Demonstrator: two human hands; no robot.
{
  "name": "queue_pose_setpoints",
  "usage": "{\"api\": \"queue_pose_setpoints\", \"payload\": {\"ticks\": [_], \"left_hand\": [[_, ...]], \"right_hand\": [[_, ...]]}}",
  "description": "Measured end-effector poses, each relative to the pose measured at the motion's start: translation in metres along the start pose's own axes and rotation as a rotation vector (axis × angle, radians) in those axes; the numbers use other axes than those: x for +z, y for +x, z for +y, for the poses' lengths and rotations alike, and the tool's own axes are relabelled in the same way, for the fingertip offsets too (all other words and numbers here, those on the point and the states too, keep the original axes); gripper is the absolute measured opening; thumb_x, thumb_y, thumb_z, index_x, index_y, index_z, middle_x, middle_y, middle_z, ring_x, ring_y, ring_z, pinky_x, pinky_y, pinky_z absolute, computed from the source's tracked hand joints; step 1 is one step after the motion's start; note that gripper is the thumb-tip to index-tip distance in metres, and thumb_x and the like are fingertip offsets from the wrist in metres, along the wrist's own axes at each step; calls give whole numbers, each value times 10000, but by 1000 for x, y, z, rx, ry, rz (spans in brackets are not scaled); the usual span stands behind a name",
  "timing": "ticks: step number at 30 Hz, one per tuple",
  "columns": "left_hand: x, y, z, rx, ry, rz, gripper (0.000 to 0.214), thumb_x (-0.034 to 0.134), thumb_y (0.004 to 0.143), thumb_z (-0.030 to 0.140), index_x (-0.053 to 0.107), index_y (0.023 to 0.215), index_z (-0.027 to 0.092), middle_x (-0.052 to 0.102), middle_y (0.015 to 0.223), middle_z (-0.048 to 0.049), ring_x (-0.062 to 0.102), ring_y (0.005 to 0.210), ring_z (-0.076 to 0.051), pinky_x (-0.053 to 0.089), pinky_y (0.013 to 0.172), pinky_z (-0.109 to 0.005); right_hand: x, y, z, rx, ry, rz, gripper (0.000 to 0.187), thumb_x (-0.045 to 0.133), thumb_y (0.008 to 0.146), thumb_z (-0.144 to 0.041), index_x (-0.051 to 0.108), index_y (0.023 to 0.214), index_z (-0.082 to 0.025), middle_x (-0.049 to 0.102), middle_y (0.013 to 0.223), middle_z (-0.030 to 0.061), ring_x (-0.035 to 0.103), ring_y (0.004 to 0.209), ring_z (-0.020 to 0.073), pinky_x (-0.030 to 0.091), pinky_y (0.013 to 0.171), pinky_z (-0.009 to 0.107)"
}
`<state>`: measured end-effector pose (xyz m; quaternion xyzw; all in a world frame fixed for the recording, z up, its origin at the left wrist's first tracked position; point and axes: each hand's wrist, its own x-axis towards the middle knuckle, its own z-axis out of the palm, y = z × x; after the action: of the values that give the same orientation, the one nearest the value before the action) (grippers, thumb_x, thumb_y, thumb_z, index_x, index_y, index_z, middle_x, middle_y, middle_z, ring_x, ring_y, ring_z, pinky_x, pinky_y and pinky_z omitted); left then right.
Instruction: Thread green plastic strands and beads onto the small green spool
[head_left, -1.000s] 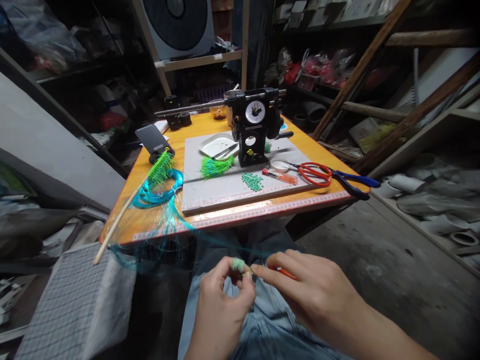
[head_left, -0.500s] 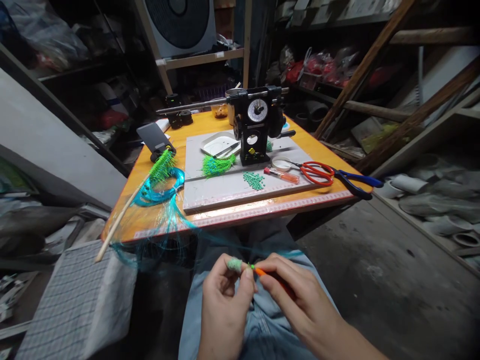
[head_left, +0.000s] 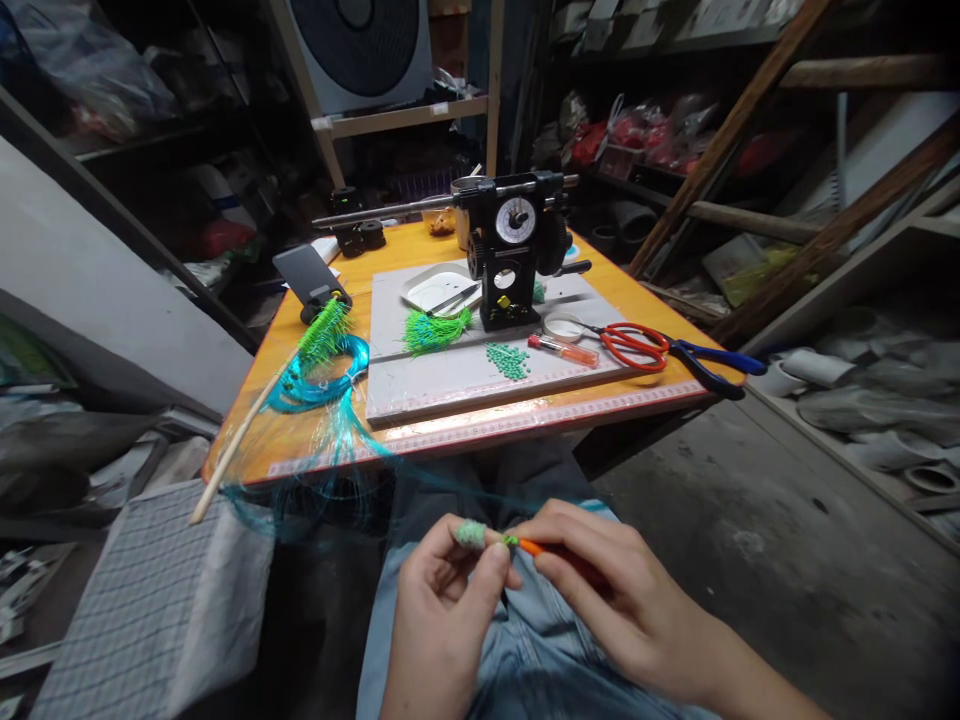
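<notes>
My left hand (head_left: 446,600) is closed over my lap, thumb and forefinger pinching a small bright green piece (head_left: 511,541) that looks like knotted strands. A pale green wrap (head_left: 471,534) covers part of its forefinger. My right hand (head_left: 615,580) grips a slim orange tool (head_left: 532,547), its tip at the green piece; most of the tool is hidden by the fingers, so its kind does not show. Thin blue strands (head_left: 480,490) run from the table towards my hands. A blue coil of line (head_left: 330,375) lies at the table's left, under a stick with green tufts (head_left: 247,430).
A black hand-cranked winder (head_left: 514,250) with a dial stands on a grey board (head_left: 405,390). Around it lie a green bundle (head_left: 436,330), green beads (head_left: 508,361), a white tray (head_left: 427,285), red-handled scissors (head_left: 634,346) and blue-handled pliers (head_left: 716,362). A wooden ladder (head_left: 739,130) leans at right.
My right hand has shifted slightly to the right with the orange tool, and the green piece shows more between my hands. My left hand has moved a little left. The table things stay put.
</notes>
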<state>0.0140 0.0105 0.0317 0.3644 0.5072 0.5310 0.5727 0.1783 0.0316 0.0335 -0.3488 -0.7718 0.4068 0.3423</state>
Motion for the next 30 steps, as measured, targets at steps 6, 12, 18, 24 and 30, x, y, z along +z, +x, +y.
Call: {"api": "queue_pose_setpoints", "payload": {"ticks": [6,12,18,24,30], "left_hand": [[1,-4,1,46,72,95,186,699,757,256,582,644,166,563,565,31,531,553,-99,423,557,-173],[-12,1,-16,60,42,177,260,714,760,316,536,642,166,512,557,50,450,510,-75,372,493,-156],[-13,6,-35,67,-123,213,287,738,752,349,555,624,169,537,517,41,473,538,-97,377,543,-185],[-2,7,-36,50,-214,191,299,777,716,354,565,618,166,545,502,38,460,518,-92,379,543,-185],[-1,6,-39,26,-257,155,336,774,720,376,541,599,166,537,507,38,462,527,-86,371,550,-185]], "right_hand": [[4,-3,-2,106,-27,83,156,433,949,-163,527,1062,-217,627,889,34,609,754,145,488,665,232],[-24,-6,9,-56,-412,159,441,367,938,-129,472,1354,-233,627,941,66,629,783,161,521,662,253],[-129,3,58,219,-889,659,451,541,904,-406,567,1282,-161,599,1207,184,586,1110,367,494,840,466],[-186,15,99,265,-962,600,433,668,735,-538,706,934,-155,671,977,134,686,751,230,391,474,212],[-167,7,96,192,-821,725,264,519,906,-404,656,964,-187,655,954,135,640,738,208,435,511,254]]}}
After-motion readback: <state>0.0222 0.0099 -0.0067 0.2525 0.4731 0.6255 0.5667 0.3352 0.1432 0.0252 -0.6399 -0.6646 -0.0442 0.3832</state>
